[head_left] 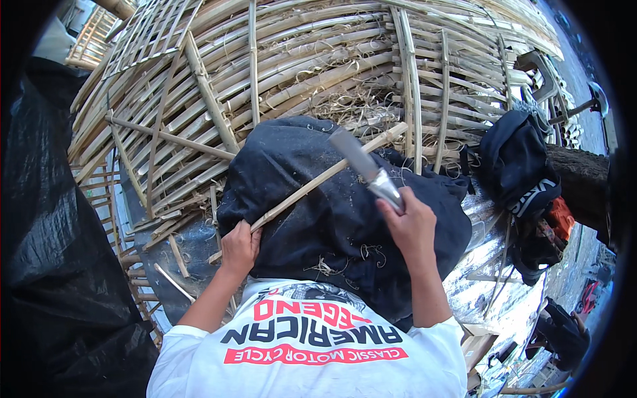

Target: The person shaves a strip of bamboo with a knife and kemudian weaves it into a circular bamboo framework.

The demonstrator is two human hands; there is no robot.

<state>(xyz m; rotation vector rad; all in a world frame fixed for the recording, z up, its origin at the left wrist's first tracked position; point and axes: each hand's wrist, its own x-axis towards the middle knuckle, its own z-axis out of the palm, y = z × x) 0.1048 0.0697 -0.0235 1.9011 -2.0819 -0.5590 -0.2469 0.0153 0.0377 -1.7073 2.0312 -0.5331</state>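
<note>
My left hand is closed round the near end of a bamboo strip, which slants up to the right across my lap. In my right hand is a knife with a broad blade and a shiny metallic handle. The blade points up and to the left, its tip blurred, close to the strip's far part; whether it touches the strip I cannot tell. A dark cloth covers my lap beneath both, with thin curled shavings lying on it.
Slatted bamboo panels spread ahead, with a heap of shavings near the cloth. A black sheet hangs at the left. On the right are a dark garment, a thick log and an orange object. Short bamboo offcuts lie at lower left.
</note>
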